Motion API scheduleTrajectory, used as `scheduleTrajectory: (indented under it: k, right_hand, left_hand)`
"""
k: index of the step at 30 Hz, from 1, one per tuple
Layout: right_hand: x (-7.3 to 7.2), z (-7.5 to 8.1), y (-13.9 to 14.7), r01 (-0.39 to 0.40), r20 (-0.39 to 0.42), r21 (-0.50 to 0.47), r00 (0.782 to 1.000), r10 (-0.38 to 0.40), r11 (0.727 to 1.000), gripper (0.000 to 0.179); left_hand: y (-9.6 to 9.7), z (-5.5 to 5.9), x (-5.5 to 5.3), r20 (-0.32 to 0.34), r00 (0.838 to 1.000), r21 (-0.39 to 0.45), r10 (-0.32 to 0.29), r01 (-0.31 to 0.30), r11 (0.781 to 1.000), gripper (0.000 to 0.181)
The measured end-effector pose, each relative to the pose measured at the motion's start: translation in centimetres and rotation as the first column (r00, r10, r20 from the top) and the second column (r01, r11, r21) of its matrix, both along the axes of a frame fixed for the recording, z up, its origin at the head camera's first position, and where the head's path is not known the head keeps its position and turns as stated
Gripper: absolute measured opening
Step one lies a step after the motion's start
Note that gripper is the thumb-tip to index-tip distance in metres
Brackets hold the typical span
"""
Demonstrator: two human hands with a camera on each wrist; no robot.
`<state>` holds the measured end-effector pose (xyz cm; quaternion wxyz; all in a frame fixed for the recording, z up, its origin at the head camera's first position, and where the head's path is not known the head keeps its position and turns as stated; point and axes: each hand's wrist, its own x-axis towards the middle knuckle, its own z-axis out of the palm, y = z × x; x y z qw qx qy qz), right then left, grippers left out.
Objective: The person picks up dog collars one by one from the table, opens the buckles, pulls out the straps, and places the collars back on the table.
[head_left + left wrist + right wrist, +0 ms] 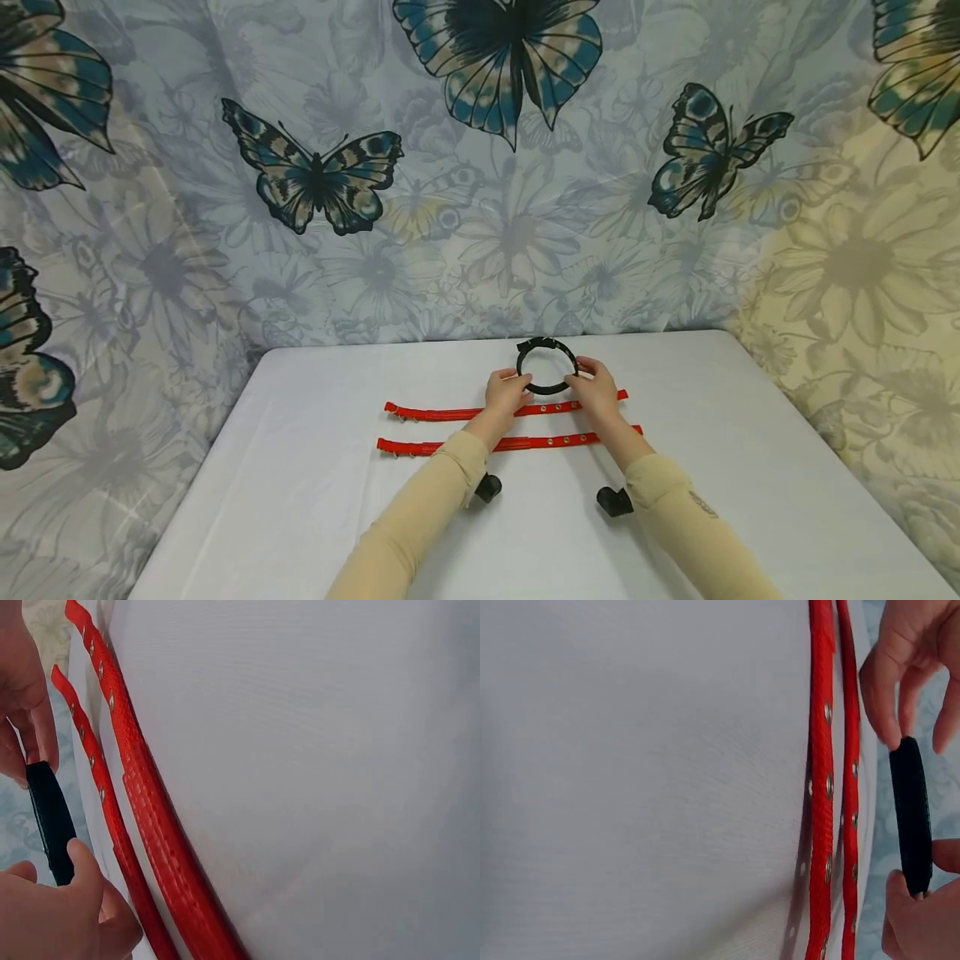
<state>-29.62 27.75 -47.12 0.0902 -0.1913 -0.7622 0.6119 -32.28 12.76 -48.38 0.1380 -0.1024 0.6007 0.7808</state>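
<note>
Up near the table's far side, a black collar (547, 388) is closed into a ring. My left hand (507, 392) pinches its lower left edge between thumb and fingers. On the opposite edge, my right hand (596, 390) holds it the same way. In the left wrist view the collar (51, 817) appears as a dark padded band spanning both hands. Two red collars with metal eyelets lie stretched out side by side beneath my arms: the farther red collar (442, 413) and the nearer red collar (525, 443). My forearms cover parts of them.
A white-covered table (300, 500) extends around the collars. Behind it hangs a butterfly-patterned cloth (517, 275). Dark wrist-worn pieces show by each forearm, a left piece (489, 488) and a right piece (615, 502).
</note>
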Motion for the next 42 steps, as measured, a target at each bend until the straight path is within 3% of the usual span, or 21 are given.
scheduleTrajectory:
  k: [8, 12, 17, 24, 33, 37, 42]
  right_hand:
    - [2.1, 0.4, -1.3, -0.060, 0.017, -0.054, 0.998, 0.061, 0.997, 0.057]
    - [3.4, 0.7, -2.1, -0.097, 0.043, -0.127, 0.994, 0.103, 0.987, 0.060]
    - [5.1, 0.9, -3.3, -0.123, 0.065, -0.263, 0.987, 0.144, 0.957, 0.058]
    - [7.3, 0.9, -4.4, -0.201, 0.025, -0.353, 0.974, 0.224, 0.914, 0.055]
    - [9.6, 0.8, -5.6, -0.236, 0.050, -0.356, 0.961, 0.271, 0.904, 0.052]
    - [10.1, 0.8, -5.6, -0.313, 0.034, -0.319, 0.939, 0.341, 0.894, 0.051]
    - [10.7, 0.6, -5.6, -0.410, 0.052, -0.269, 0.897, 0.438, 0.871, 0.048]
  left_hand:
    - [-2.6, 0.2, 1.2, 0.020, 1.000, 0.107, -0.013, 0.011, 0.994, 0.044]
    - [-4.4, 0.3, 2.2, 0.043, 0.997, 0.135, -0.058, 0.051, 0.989, 0.050]
    - [-6.7, 0.2, 3.7, 0.061, 0.991, 0.132, -0.121, 0.113, 0.985, 0.054]
    - [-8.9, 0.3, 6.3, 0.066, 0.988, 0.159, -0.140, 0.128, 0.979, 0.050]
    - [-11.2, 0.3, 9.0, 0.014, 0.980, 0.081, -0.201, 0.199, 0.977, 0.052]
    - [-12.6, 0.6, 9.9, -0.021, 0.970, -0.037, -0.244, 0.243, 0.969, 0.046]
    - [-14.5, 0.6, 11.0, -0.061, 0.954, -0.176, -0.295, 0.280, 0.944, 0.042]
